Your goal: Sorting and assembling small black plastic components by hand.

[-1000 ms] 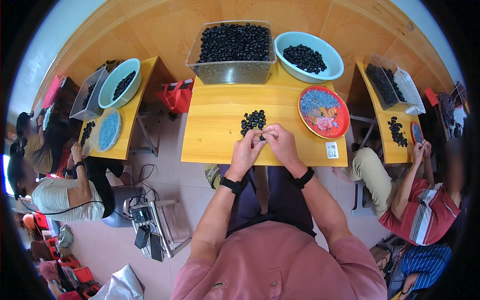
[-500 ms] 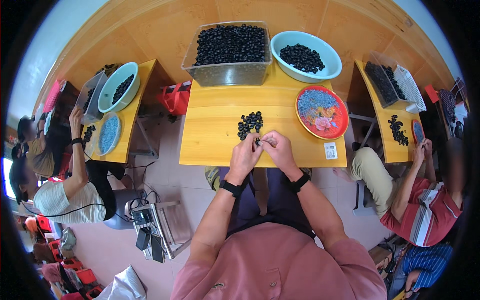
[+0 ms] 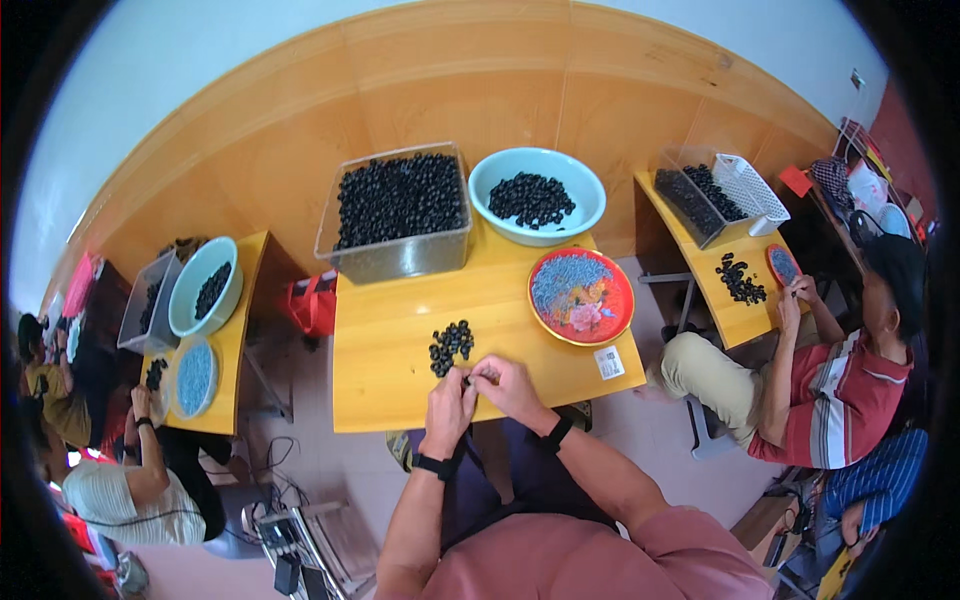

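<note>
Just in front of a loose pile of small black round parts (image 3: 452, 344), my two hands meet above the near edge of the yellow table (image 3: 395, 320). The fingers of my left hand (image 3: 449, 408) are closed on one small black part (image 3: 468, 381), mostly covered by the fingertips. My right hand (image 3: 510, 388) pinches with thumb and forefinger right against it; whatever lies in that pinch is hidden. To the right of the pile is a red flowered tray (image 3: 622, 318) of small blue-grey pins or screws, too small to tell which.
A clear plastic box (image 3: 405, 262) heaped with black parts stands at the back, beside a light blue basin (image 3: 590, 205) holding more. A white label (image 3: 609, 363) lies at the right edge. People work at side tables, left (image 3: 250, 290) and right (image 3: 715, 310).
The whole view has swung, putting my table lower and further left. My hands stay together at the pile; the black part shows less. The person at left has lowered an arm from their box.
</note>
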`<act>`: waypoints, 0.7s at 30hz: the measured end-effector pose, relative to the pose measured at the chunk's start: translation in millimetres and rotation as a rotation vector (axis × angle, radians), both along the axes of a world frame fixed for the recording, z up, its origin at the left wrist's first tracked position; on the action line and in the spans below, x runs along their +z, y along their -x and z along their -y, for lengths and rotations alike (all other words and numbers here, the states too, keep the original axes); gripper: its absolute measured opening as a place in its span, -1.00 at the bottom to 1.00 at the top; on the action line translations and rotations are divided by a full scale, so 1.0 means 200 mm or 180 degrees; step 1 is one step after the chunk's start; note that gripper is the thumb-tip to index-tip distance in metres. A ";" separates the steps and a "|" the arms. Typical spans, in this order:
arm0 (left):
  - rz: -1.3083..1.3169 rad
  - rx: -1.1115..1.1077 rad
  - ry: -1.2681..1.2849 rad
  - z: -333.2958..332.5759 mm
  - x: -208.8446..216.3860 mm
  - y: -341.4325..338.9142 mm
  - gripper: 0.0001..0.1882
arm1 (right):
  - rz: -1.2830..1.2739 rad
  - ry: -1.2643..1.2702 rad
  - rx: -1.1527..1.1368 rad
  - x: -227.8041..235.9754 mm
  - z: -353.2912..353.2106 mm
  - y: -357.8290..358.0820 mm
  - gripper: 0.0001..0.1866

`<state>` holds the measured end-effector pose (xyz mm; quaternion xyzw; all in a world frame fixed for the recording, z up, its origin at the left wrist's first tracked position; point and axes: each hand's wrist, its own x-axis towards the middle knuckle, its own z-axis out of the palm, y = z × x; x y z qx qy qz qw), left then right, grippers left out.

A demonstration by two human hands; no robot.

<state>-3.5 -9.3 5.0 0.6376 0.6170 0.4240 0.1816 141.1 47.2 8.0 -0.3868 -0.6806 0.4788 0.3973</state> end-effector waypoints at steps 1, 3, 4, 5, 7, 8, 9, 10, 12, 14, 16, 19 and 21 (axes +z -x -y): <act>-0.0015 -0.0002 -0.0049 0.00 0.00 -0.01 -0.79 | -0.0016 -0.0046 -0.0048 0.00 0.00 0.00 -0.92; -0.0124 0.0004 -0.0181 0.01 0.00 -0.01 -0.80 | -0.0285 0.0199 0.0127 -0.01 0.00 0.00 -0.92; -0.0135 -0.0021 -0.0210 0.01 0.00 -0.01 -0.80 | -0.0297 0.0169 0.0104 -0.02 0.00 0.00 -0.92; -0.0118 -0.0015 -0.0185 0.01 0.01 -0.02 -0.80 | -0.0328 0.0225 0.0126 -0.01 -0.01 -0.01 -0.92; -0.0048 -0.0020 -0.0134 0.00 0.01 -0.02 -0.76 | -0.0355 0.0265 0.0151 -0.01 -0.01 -0.01 -0.91; -0.0043 -0.0020 -0.0151 -0.01 0.01 -0.02 -0.76 | -0.0370 0.0175 0.0073 -0.01 -0.02 -0.01 -0.92; -0.0001 -0.0001 -0.0020 -0.02 0.02 -0.02 -0.74 | -0.0383 0.0087 -0.0003 0.00 -0.02 -0.01 -0.92; 0.0042 0.0019 0.0113 -0.02 0.03 -0.03 -0.73 | -0.0374 0.0076 -0.0001 0.00 -0.02 -0.01 -0.92; -0.0184 0.0063 0.0046 -0.02 0.01 -0.03 -0.73 | -0.0350 0.0130 -0.0094 0.01 -0.01 -0.01 -0.94; -0.0408 0.0103 -0.0002 -0.02 0.01 -0.04 -0.72 | -0.0420 0.0120 -0.0097 -0.01 -0.01 -0.01 -0.95; -0.0547 0.0094 -0.0001 -0.03 0.02 -0.04 -0.76 | -0.0493 0.0128 -0.0105 -0.03 -0.01 -0.01 -0.95; -0.0718 0.0022 -0.0035 -0.05 0.03 -0.05 -0.75 | -0.0513 0.0144 -0.0095 -0.02 -0.01 -0.02 -0.94; -0.0735 0.0017 -0.0041 -0.05 0.03 -0.05 -0.73 | -0.0408 0.0008 -0.0137 0.00 -0.02 -0.02 -0.90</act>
